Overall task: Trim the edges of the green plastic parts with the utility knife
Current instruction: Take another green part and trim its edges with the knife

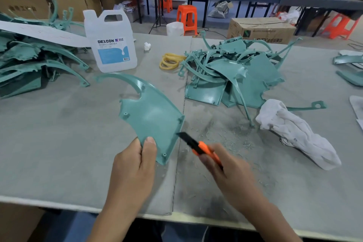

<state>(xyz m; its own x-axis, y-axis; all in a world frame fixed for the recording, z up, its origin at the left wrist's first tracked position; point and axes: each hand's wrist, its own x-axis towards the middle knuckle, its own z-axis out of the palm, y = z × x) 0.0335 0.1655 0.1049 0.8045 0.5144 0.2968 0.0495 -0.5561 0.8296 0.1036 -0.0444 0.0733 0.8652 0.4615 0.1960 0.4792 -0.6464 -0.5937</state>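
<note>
Green plastic, smooth and matte, is pinched between the thumb and fingers of the left hand [131,167], which clamp the near corner of a curved part [153,112] held just above the counter [59,143]. The part carries small screw bosses and a long hooked arm. The right hand [229,171] has its fingers wrapped round an orange utility knife [198,146], whose dark blade tip is at the part's right edge. Beyond, a white jug [112,45] reads DEXCON, and a heap of green parts [235,76] lies to the right.
</note>
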